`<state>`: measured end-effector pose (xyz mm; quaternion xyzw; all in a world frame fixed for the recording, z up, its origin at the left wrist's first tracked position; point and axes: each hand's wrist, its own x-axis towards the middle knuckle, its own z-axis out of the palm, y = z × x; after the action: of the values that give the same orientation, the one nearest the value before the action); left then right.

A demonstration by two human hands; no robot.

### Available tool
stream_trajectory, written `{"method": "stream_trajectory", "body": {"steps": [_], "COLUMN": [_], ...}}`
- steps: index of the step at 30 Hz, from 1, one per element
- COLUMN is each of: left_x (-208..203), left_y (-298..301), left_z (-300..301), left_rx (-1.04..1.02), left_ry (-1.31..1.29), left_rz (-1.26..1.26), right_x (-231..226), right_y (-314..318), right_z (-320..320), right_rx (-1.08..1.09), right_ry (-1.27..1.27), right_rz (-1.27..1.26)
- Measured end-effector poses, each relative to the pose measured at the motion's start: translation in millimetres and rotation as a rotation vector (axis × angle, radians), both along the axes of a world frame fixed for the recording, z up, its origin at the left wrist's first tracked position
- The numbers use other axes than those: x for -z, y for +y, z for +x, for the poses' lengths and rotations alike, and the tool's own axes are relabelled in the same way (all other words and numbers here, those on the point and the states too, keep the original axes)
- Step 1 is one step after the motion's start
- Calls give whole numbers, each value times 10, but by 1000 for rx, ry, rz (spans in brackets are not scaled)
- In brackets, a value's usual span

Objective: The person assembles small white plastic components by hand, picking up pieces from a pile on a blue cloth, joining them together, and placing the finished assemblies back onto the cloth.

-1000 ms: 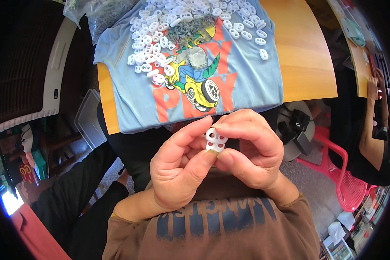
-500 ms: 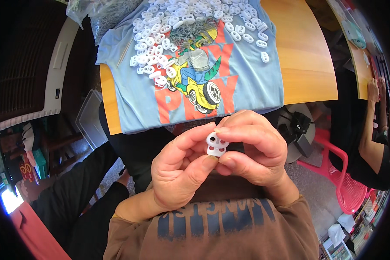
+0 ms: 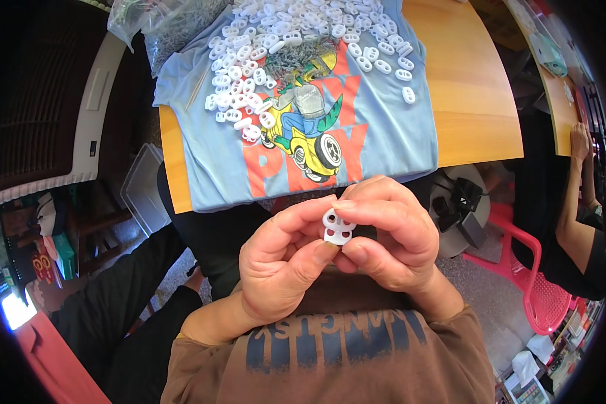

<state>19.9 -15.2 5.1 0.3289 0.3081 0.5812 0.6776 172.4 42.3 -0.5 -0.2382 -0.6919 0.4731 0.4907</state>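
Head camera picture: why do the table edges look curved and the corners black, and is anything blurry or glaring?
In the head view, the fisheye lens bends the wooden table edge toward the rim and leaves dark corners. Light is even and soft. The white plastic piece, pinched between the left hand and right hand, looks sharp. A small bright glare shows at the lower left rim.

A wooden desk [image 3: 464, 101] with a warm orange top fills the upper middle, its near edge curving across the view. Below its right corner stands a pink plastic chair [image 3: 539, 283] on a speckled grey floor [image 3: 478, 296]. A clear plastic bin [image 3: 145, 192] sits by the desk's left edge.
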Motion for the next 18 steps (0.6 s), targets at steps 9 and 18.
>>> {"method": "stream_trajectory", "body": {"steps": [9,18], "left_x": [-12,26], "left_y": [4,-12], "left_z": [4,2], "left_rx": [-7,-18], "left_ry": [1,-20], "left_rz": [-10,-15], "right_x": [18,45], "right_y": [-6,-38], "right_z": [-17,-52], "right_rx": [12,40], "right_ry": [11,12], "right_rz": [4,13]}}
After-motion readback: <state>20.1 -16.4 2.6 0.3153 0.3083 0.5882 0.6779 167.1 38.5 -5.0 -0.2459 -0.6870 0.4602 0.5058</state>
